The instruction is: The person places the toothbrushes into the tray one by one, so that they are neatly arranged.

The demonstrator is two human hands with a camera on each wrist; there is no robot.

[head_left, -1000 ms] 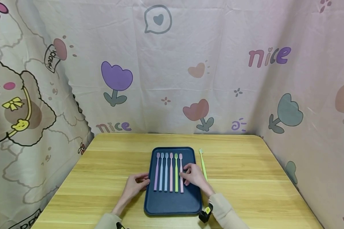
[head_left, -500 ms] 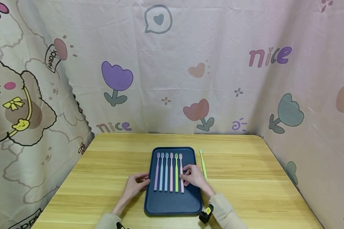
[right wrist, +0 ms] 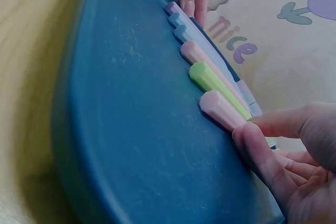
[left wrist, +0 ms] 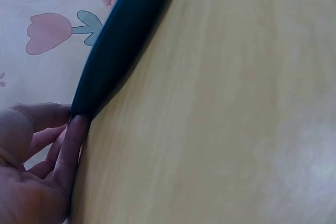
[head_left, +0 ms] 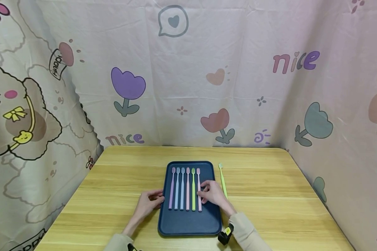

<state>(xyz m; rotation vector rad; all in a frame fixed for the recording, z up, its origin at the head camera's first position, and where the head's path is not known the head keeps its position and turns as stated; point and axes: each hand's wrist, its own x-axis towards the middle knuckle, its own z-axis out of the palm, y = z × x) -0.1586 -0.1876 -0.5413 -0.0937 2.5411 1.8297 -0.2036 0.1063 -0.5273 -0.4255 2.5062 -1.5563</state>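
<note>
A dark blue tray (head_left: 190,223) lies on the table, bearing a row of toothbrushes with their heads toward the back. From the left they run purple (head_left: 171,190), two blue (head_left: 176,190), pink (head_left: 187,190), green (head_left: 193,190) and a paler pink toothbrush (head_left: 198,179). My right hand (head_left: 214,193) pinches that last pink handle between thumb and finger; the right wrist view shows the handle's end (right wrist: 220,107) sticking out past the fingertips. At the tray's left side, my left hand (head_left: 147,204) holds the rim, thumb and finger meeting there in the left wrist view.
Another green toothbrush (head_left: 223,180) lies on the wooden table (head_left: 264,181) just right of the tray, partly behind the right wrist. A patterned curtain (head_left: 182,80) hangs behind the table and along both sides.
</note>
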